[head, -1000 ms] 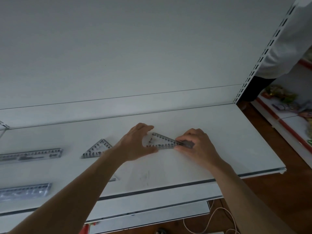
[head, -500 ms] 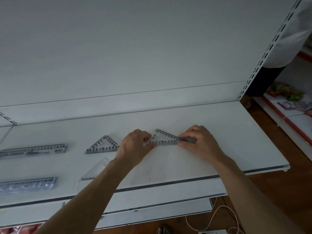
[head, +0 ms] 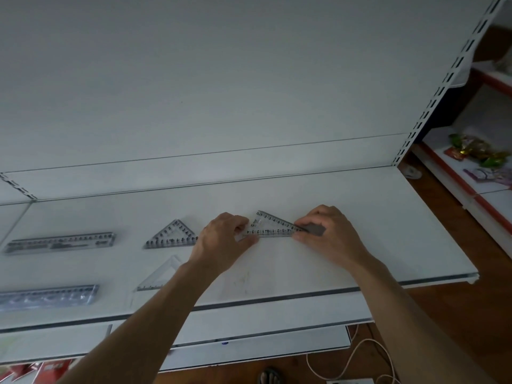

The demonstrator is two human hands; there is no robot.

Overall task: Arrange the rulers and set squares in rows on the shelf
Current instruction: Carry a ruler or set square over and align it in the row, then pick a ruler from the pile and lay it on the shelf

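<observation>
A clear plastic set square lies flat on the white shelf, right of centre. My left hand pinches its left corner with curled fingers, and my right hand pinches its right tip. Left of it lies another set square, and further left a clear ruler; these form the back row. In the front row lie a faint clear set square, partly hidden by my left forearm, and a second ruler.
The shelf's front edge runs just below my forearms. A slotted upright bounds the shelf on the right. Beyond it stands a red-edged shelf with snack packets. A white cable lies on the brown floor.
Both hands stay on the set square and have shifted it slightly. The view has drifted, so the front set square shows beside my left forearm.
</observation>
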